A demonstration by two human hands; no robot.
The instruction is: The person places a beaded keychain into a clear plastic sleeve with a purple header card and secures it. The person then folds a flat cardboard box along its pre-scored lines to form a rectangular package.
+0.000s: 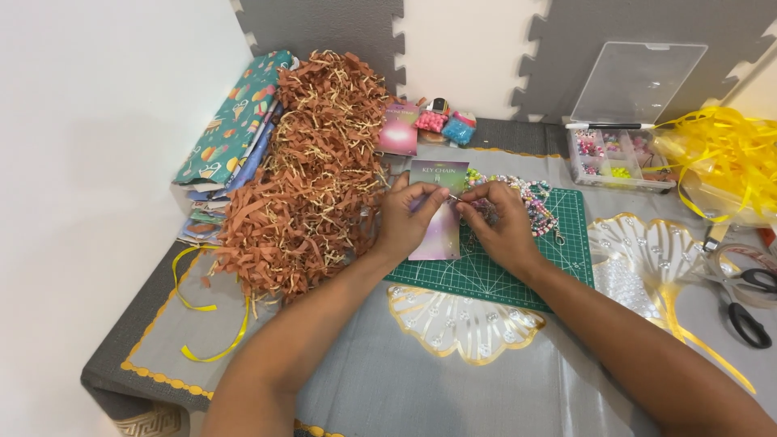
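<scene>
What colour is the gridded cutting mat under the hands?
The gridded cutting mat is green with pale grid lines, seen best in the head view.

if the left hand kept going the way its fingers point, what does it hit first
The left hand points right, toward the right hand. Their fingertips nearly meet over the purple card, so it would likely meet the right hand's fingers first.

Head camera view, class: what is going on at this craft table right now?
A person works with both hands over a green cutting mat. The left hand and right hand meet at a small pink and purple card, fingertips pinching something too small to make out. Strings of coloured beads lie behind the right hand. A heap of brown paper shreds sits to the left, an open bead box and scissors to the right.
</scene>
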